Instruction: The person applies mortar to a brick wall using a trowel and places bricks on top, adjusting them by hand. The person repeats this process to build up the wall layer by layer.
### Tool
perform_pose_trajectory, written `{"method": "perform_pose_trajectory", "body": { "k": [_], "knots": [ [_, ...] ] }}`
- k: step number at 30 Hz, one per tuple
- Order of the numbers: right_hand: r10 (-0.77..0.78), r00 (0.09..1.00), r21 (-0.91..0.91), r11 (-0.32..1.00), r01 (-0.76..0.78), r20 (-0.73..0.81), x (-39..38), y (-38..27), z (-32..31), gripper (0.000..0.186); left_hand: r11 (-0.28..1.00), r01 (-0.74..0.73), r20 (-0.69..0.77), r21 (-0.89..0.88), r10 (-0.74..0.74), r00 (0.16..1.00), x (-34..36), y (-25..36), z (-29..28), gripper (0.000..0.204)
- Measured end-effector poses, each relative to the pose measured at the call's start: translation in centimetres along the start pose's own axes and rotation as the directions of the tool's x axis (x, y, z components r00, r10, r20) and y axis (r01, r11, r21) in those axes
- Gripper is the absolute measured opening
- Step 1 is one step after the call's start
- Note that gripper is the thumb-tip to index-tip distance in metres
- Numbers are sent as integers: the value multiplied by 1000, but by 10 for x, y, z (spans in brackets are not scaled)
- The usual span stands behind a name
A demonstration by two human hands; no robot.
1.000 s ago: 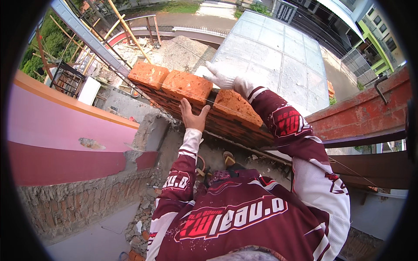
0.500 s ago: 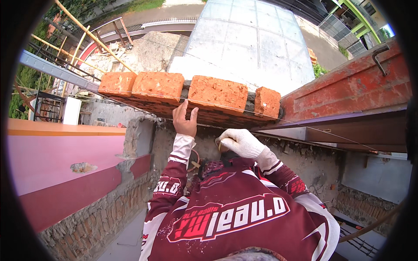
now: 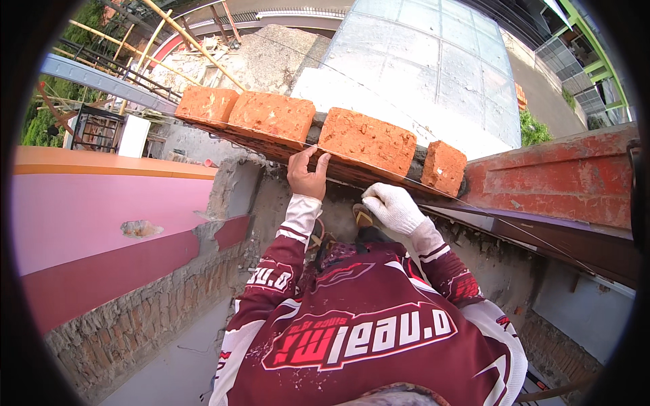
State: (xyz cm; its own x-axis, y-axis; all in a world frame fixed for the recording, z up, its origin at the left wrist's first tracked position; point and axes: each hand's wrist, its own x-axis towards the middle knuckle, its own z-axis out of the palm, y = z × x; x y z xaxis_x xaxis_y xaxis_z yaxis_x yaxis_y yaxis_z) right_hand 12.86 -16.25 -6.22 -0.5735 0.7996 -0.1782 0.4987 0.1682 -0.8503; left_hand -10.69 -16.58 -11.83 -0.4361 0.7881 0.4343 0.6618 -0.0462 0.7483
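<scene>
A row of orange bricks (image 3: 367, 140) tops the wall in front of me, with grey mortar in the gaps between them. A thin taut string (image 3: 509, 222) runs along the near edge of the row and on to the lower right. My left hand (image 3: 308, 174), bare, reaches up to the string at the joint between two bricks. Its index finger and thumb are raised and apart, with the fingertip at the string. Lower and to the right, my right hand (image 3: 394, 207) wears a white knitted glove. Its fingers are curled together below the wall's edge; whatever they hold is hidden.
A red rusty metal beam (image 3: 552, 186) stands at the right end of the bricks. Pink and maroon wall (image 3: 115, 230) with broken plaster lies left. Beyond the bricks spreads a pale panelled roof (image 3: 420, 68); bamboo poles (image 3: 193, 44) cross at far left. My sandalled foot (image 3: 363, 215) shows below.
The view has shifted, so bricks and walls sit farther right and slanted in the picture. My left fingertip stays by the string at the same joint; my right hand stays curled.
</scene>
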Motion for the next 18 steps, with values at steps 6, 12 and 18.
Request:
{"method": "perform_pose_trajectory", "body": {
  "k": [6, 12, 18],
  "knots": [
    [195, 939, -3, 979, -203, 282, -20, 93, 53, 31, 851, 525, 231, -20, -507, 831, -82, -26, -24, 46],
    [739, 597, -550, 653, -520, 313, -121, 313, 104, 43, 339, 897, 546, 282, -826, 141, -345, -143, -98, 80],
    [692, 524, -630, 703, -330, 498, -157, 397, 72, 43, 119, 935, 463, 333, -885, -52, -502, -111, -136, 73]
  ]
}}
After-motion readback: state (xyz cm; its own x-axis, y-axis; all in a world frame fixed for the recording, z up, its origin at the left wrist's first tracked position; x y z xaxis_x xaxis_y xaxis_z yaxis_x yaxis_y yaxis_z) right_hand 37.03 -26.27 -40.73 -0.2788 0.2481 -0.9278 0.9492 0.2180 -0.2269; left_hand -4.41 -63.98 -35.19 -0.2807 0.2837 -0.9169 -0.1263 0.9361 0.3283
